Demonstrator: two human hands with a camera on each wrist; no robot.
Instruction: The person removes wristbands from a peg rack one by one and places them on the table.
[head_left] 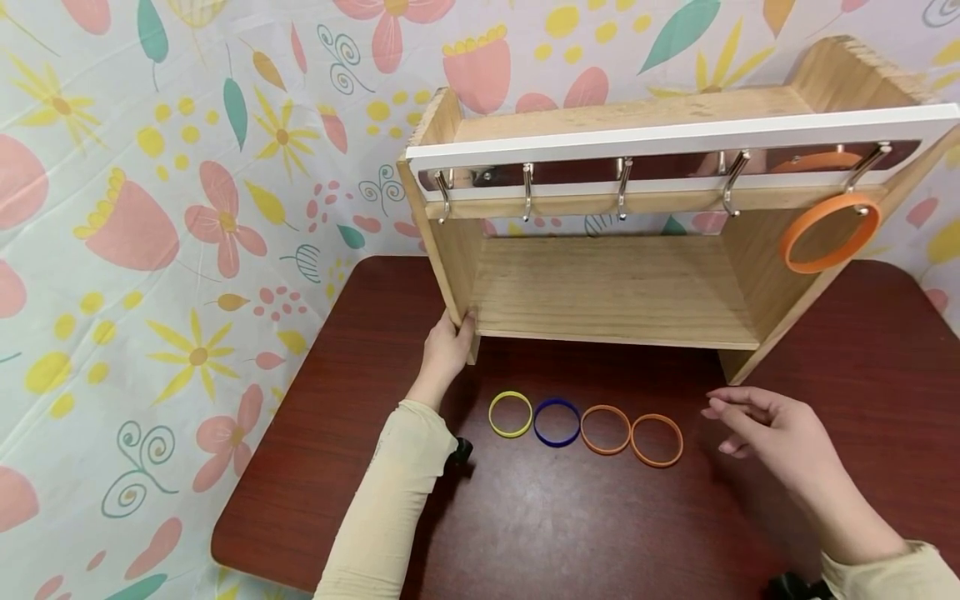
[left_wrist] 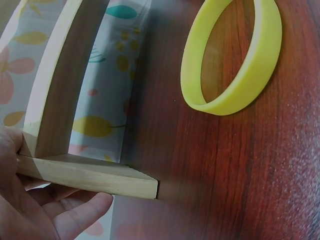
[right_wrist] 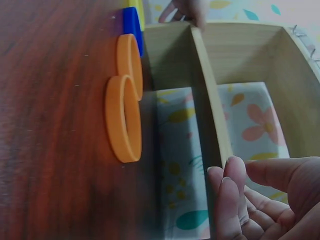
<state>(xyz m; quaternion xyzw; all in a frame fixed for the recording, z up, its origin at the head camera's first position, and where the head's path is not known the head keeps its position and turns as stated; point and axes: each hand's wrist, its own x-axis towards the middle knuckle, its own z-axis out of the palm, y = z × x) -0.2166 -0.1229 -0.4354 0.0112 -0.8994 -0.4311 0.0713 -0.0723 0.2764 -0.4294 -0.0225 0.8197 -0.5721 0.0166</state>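
My left hand (head_left: 447, 348) grips the lower left side of a wooden shelf (head_left: 607, 287), with the thumb on the inner face and the fingers outside. Relaxed and bent, the fingers of my right hand (head_left: 772, 429) hold nothing; they hover by the shelf's lower right corner. Between the hands, a row of silicone wristbands lies on the table: a yellow wristband (head_left: 511, 436), a blue wristband (head_left: 557, 445), an orange wristband (head_left: 606, 452) and a second orange wristband (head_left: 657, 464). Another orange wristband (head_left: 813, 267) hangs from the rightmost hook (head_left: 870, 165).
Metal hooks (head_left: 622, 187) line a white rail (head_left: 660, 137) across the shelf's upper front. The shelf stands on a dark red-brown table (head_left: 555, 533) with rounded corners. A flower-patterned cloth (head_left: 187, 208) covers the wall behind and to the left.
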